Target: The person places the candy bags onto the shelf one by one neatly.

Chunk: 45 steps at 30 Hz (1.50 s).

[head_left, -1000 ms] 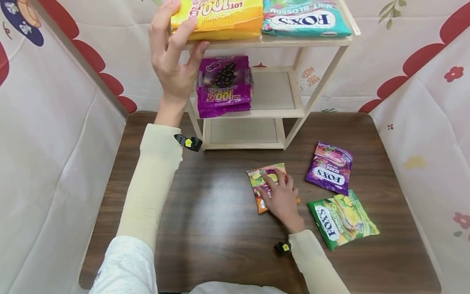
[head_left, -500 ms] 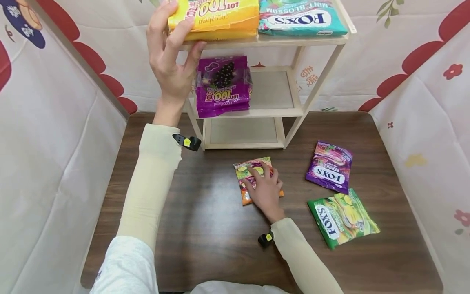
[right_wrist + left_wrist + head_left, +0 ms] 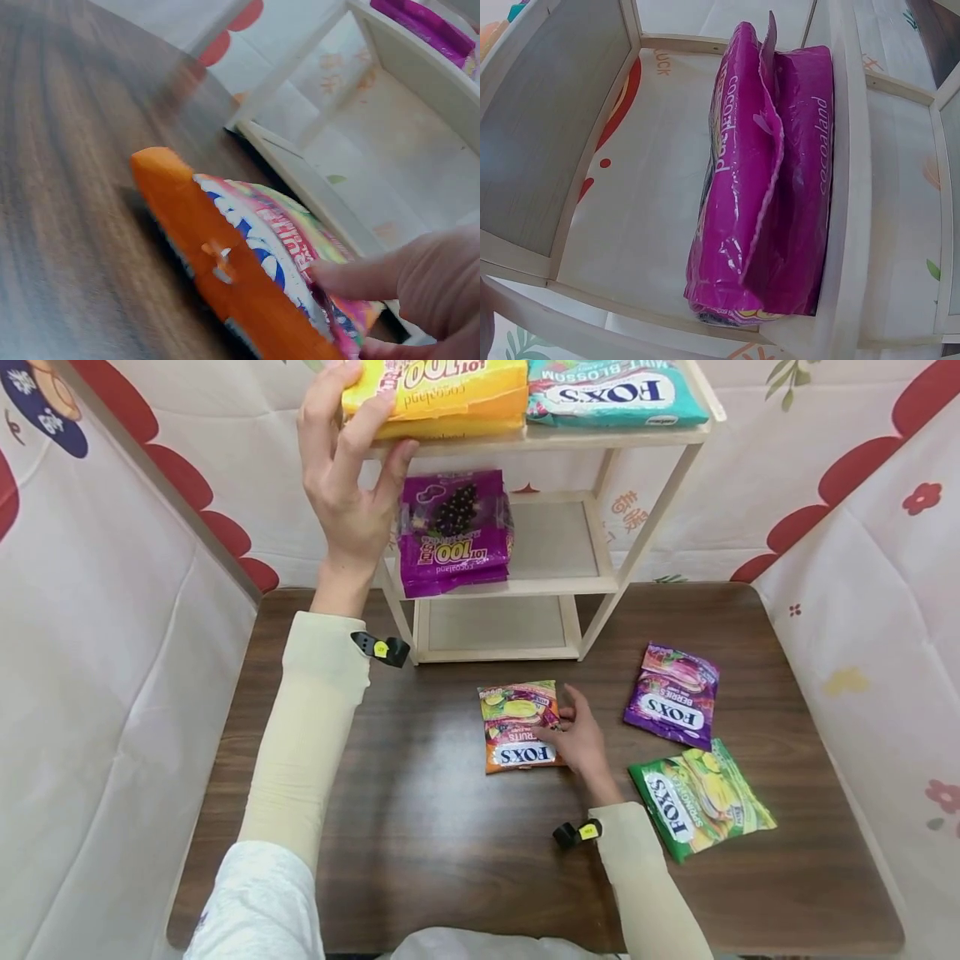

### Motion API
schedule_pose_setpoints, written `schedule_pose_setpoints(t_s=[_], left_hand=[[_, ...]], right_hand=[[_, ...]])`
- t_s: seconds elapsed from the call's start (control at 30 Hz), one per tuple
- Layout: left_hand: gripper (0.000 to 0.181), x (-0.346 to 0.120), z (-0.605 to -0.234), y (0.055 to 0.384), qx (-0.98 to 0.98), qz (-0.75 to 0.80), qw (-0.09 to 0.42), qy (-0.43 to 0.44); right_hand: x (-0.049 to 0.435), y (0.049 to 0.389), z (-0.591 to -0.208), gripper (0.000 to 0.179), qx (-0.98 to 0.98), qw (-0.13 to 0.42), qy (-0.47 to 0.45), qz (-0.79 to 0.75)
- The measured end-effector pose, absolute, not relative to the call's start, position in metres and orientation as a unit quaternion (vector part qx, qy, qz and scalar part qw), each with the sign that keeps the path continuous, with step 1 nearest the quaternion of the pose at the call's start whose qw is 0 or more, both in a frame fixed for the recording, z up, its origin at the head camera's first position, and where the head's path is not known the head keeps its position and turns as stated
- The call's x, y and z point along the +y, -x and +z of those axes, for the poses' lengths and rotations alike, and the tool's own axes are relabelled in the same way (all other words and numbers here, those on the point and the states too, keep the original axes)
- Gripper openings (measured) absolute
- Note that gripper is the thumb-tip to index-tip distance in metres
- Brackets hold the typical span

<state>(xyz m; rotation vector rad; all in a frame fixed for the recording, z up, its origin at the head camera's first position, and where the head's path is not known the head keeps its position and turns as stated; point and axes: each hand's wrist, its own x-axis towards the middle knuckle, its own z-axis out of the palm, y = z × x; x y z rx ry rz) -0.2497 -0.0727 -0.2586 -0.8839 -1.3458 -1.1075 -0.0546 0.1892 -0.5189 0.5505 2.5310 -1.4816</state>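
An orange Fox's Fruits candy bag [image 3: 517, 731] lies near the middle of the table, in front of the rack. My right hand [image 3: 581, 739] pinches its right side; in the right wrist view, the thumb [image 3: 364, 279] presses on the printed face and another finger is low by the edge. High at the rack's top left corner, my left hand [image 3: 348, 477] grips a yellow Lot 100 candy bag [image 3: 457, 397]. Its thumb is at the front edge of the top shelf. Purple Lot 100 bags [image 3: 739, 180] stand on the shelf below that hand.
A teal Fox's bag [image 3: 615, 393] sits on the top shelf beside the yellow one. The pale wooden rack [image 3: 498, 655] stands at the table's back. Purple [image 3: 672, 697] and green [image 3: 701, 802] Fox's bags lie to the right. Cloth walls enclose the sides.
The orange bag slid left and toward the rack under my right hand. That hand then shifted from its face to its right edge. My left hand stayed at the top shelf.
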Motion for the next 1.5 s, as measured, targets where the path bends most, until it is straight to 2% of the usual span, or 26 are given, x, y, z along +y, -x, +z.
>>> schedule_pose_setpoints(t_s=[0.17,0.43,0.57,0.83,1.0,1.3,1.5], left_hand=[[0.027,-0.072,-0.259,0.25,-0.575,-0.473,0.55,0.38],[0.026,-0.071,-0.257,0.241,-0.587,-0.478,0.542,0.365],[0.026,-0.071,-0.258,0.244,-0.582,-0.477,0.544,0.37],[0.025,-0.073,-0.259,0.25,-0.574,-0.471,0.554,0.377],[0.027,-0.073,-0.258,0.245,-0.58,-0.467,0.553,0.374],[0.027,-0.074,-0.259,0.249,-0.575,-0.457,0.567,0.372],[0.028,-0.074,-0.261,0.249,-0.582,-0.462,0.558,0.37]], right_hand=[[0.185,0.055,-0.521,0.086,0.855,0.09,-0.196,-0.472],[0.178,0.05,-0.525,0.069,0.832,0.044,-0.205,-0.513],[0.176,0.049,-0.524,0.073,0.828,0.052,-0.217,-0.514],[0.159,0.053,-0.515,0.096,0.864,0.114,-0.209,-0.443],[0.148,0.056,-0.52,0.095,0.885,0.093,-0.197,-0.412],[0.149,0.049,-0.53,0.086,0.876,0.045,-0.133,-0.461],[0.149,0.046,-0.524,0.085,0.86,0.035,-0.144,-0.489]])
